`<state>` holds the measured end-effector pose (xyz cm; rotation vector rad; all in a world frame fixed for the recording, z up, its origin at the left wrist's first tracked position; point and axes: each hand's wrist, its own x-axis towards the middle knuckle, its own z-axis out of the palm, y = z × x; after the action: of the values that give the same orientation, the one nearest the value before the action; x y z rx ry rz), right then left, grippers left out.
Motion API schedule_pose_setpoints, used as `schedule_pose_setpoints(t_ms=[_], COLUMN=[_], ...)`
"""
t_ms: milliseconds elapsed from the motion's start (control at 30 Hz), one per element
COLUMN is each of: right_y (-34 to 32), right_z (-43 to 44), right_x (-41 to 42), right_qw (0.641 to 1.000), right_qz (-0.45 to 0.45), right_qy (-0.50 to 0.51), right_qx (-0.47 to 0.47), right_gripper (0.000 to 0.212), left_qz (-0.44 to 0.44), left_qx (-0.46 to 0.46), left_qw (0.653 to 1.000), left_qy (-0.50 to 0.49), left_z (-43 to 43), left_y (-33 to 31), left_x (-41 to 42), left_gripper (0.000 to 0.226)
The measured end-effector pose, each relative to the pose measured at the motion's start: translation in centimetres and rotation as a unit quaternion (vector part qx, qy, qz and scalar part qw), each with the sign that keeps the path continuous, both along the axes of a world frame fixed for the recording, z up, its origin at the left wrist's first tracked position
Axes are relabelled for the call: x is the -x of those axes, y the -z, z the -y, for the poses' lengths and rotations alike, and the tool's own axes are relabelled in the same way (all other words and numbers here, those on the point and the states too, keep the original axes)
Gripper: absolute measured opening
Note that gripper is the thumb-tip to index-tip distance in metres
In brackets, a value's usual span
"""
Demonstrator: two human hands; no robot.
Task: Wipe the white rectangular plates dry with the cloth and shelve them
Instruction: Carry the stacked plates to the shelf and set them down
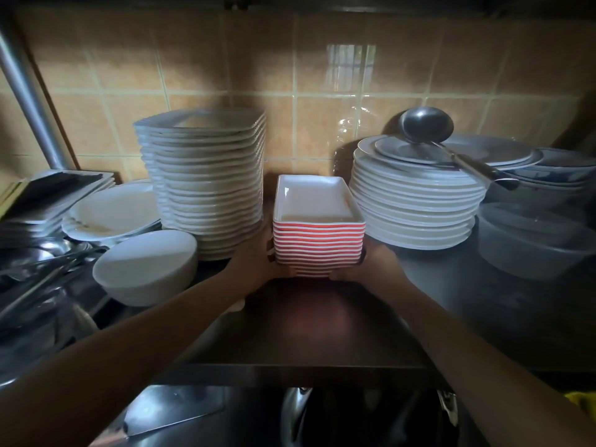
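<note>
A stack of rectangular plates (pixel 318 246), white inside and red outside, sits at the middle of the metal shelf (pixel 322 333). My left hand (pixel 258 256) grips the stack's left side low down. My right hand (pixel 371 262) grips its right side and bottom corner. The top plate's white inside faces up. A yellow cloth (pixel 582 403) shows as a small patch at the right edge, below the shelf.
A tall stack of white square plates (pixel 206 182) stands just left of the held stack, and round white plates (pixel 416 201) with a ladle (pixel 451 146) on top just right. White bowls (pixel 145 266), cutlery and flat plates fill the left; grey bowls (pixel 529 240) the right. Tiled wall behind.
</note>
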<state>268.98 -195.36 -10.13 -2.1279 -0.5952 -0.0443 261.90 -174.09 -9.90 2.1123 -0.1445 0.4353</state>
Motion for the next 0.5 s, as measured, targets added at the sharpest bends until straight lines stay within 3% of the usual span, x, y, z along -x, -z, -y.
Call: schedule_pose_setpoints(t_ms=[167, 333, 500], right_y=[-0.3, -0.3, -0.3], right_z=[-0.7, -1.5, -2.8], right_x=[-1.1, -2.1, -3.6], right_qw=[1.000, 1.000, 0.999], right_qz=[-0.017, -0.019, -0.032], right_qy=[0.005, 0.014, 0.039], right_qx=[-0.009, -0.010, 0.012], right_gripper=[0.069, 0.062, 0.056], left_qz=[0.029, 0.022, -0.004], left_qx=[-0.066, -0.120, -0.123], left_qw=[0.996, 0.986, 0.978], left_qy=[-0.046, -0.113, -0.168], left_z=[0.0, -0.1, -0.5], left_y=[-0.4, -0.1, 0.5], left_x=[-0.8, -2.3, -4.4], left_gripper=[0.091, 0.062, 0.052])
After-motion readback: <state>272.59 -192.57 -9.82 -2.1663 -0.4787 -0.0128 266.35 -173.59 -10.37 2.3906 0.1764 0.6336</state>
